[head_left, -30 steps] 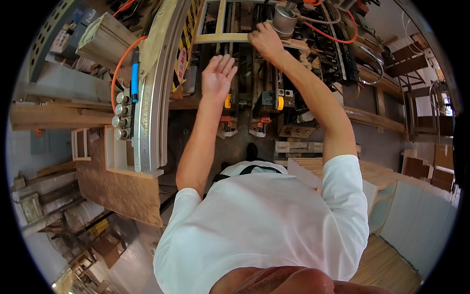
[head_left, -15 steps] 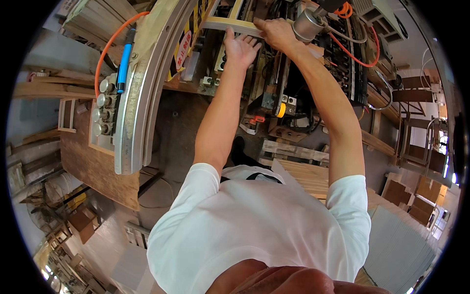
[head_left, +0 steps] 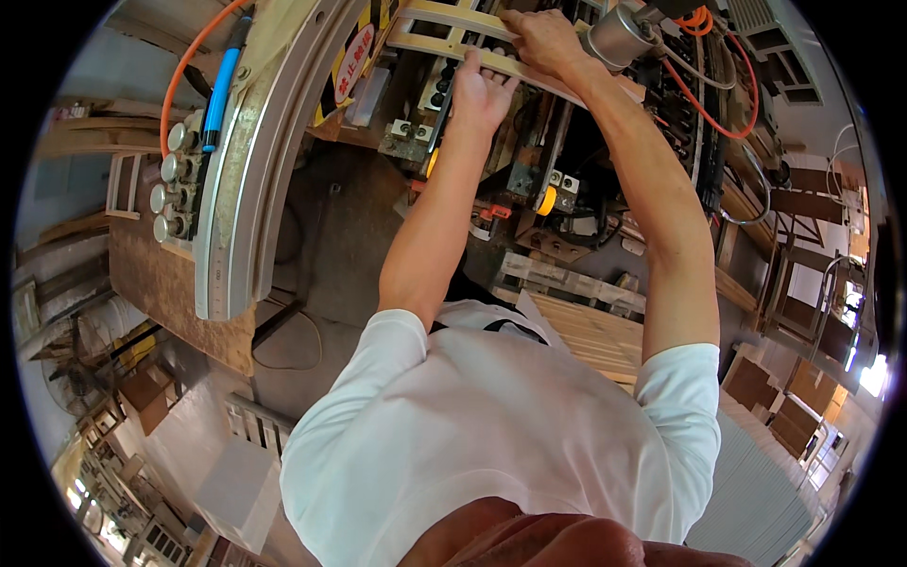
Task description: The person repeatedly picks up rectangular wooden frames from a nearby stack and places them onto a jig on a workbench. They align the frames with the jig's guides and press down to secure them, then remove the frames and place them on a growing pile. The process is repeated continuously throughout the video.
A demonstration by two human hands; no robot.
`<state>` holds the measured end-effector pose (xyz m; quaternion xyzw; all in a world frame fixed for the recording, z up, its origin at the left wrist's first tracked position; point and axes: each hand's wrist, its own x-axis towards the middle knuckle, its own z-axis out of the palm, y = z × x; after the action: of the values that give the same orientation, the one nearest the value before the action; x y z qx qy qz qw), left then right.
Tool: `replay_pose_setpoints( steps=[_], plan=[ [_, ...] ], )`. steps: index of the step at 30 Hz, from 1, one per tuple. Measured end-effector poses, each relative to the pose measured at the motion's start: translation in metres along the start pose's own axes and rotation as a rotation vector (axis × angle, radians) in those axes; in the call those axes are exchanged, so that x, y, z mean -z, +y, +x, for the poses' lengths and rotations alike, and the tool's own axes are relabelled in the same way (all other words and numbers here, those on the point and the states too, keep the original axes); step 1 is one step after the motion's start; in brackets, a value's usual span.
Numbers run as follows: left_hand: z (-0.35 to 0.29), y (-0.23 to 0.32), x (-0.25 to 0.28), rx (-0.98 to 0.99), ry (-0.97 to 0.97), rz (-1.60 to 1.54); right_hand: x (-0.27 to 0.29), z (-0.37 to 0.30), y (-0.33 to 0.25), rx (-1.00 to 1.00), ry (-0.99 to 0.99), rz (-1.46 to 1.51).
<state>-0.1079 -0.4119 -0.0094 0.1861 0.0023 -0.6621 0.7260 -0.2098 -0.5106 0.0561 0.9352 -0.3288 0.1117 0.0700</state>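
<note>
A pale wooden frame with two long rails and a crosspiece lies across the machine at the top. Under its near rail, my left hand is turned palm up, with the thumb against the rail and the fingers curled beneath. My right hand grips the frame farther right, its fingers reaching over toward the far rail; some fingertips are hidden. Beside the right hand stands a silver metal cylinder of the machine.
On the left runs a thick metal beam carrying a blue pen-like tool and an orange hose. Round knobs sit beyond it. Below the machine are a yellow knob and wooden slats. A red hose loops at right.
The wooden frame has come nearer and its two rails now show. Both hands have shifted slightly right and down, the left one now closed on the near rail. The view has shifted too.
</note>
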Motion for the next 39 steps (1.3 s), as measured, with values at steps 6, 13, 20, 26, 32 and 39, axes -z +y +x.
replay_pose_setpoints(
  steps=[6, 13, 20, 26, 32, 39],
  plan=[
    [-0.049, 0.005, 0.022, 0.031, 0.156, -0.014, 0.013, 0.007, -0.008, -0.044, -0.093, 0.012],
    [-0.164, 0.008, 0.031, 0.124, 0.182, 0.000, 0.028, 0.012, -0.013, -0.030, -0.127, 0.045],
    [-0.306, 0.025, 0.068, 0.282, 0.147, 0.024, -0.007, 0.003, -0.005, 0.010, -0.086, -0.079],
    [-0.401, 0.075, 0.118, 0.338, 0.187, 0.024, 0.003, 0.012, -0.021, -0.068, -0.169, -0.145],
    [-0.454, 0.118, 0.145, 0.330, 0.279, 0.101, -0.007, 0.027, -0.027, -0.236, -0.174, -0.123],
    [-0.474, 0.149, 0.240, 0.263, 0.657, 0.202, -0.018, 0.032, -0.027, -0.289, -0.143, -0.008]
  ],
)
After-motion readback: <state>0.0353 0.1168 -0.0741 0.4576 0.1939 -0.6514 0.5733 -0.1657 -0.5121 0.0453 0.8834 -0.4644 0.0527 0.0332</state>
